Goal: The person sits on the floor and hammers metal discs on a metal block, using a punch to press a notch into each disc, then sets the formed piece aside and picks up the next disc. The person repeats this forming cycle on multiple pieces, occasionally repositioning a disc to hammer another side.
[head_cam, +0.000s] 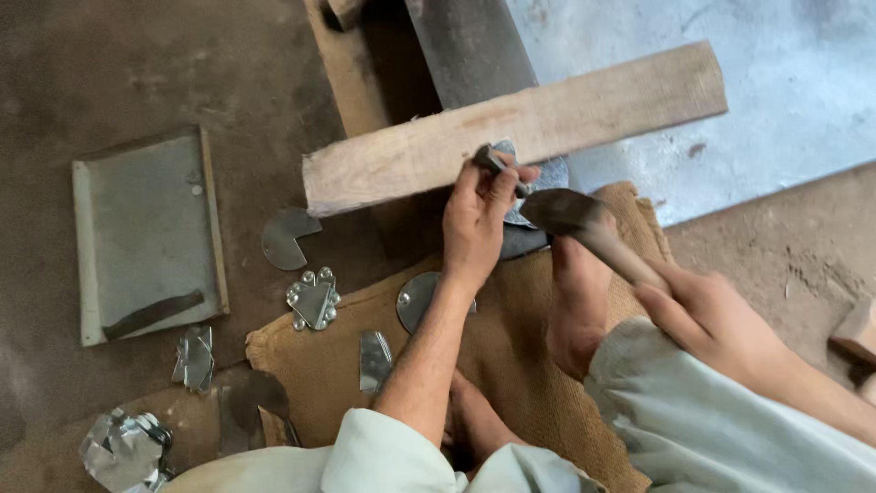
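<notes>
My left hand [476, 215] pinches a short dark metal punch [493, 164] and holds it down on a shiny metal piece [547, 175] that lies by the edge of a pale wooden plank [511, 128]. My right hand [707, 315] grips the wooden handle of a hammer [570, 215], whose dark head hovers just right of the punch. A bare foot [575, 301] rests on the burlap sack [511, 356] beneath both hands.
A flat grey metal tray [146, 233] lies at the left. Cut sheet-metal pieces are scattered on the dirt floor: a notched disc [287, 237], a studded piece [313, 299], a round disc [418, 297], scraps [123, 447]. A dark iron bar [470, 46] runs behind the plank.
</notes>
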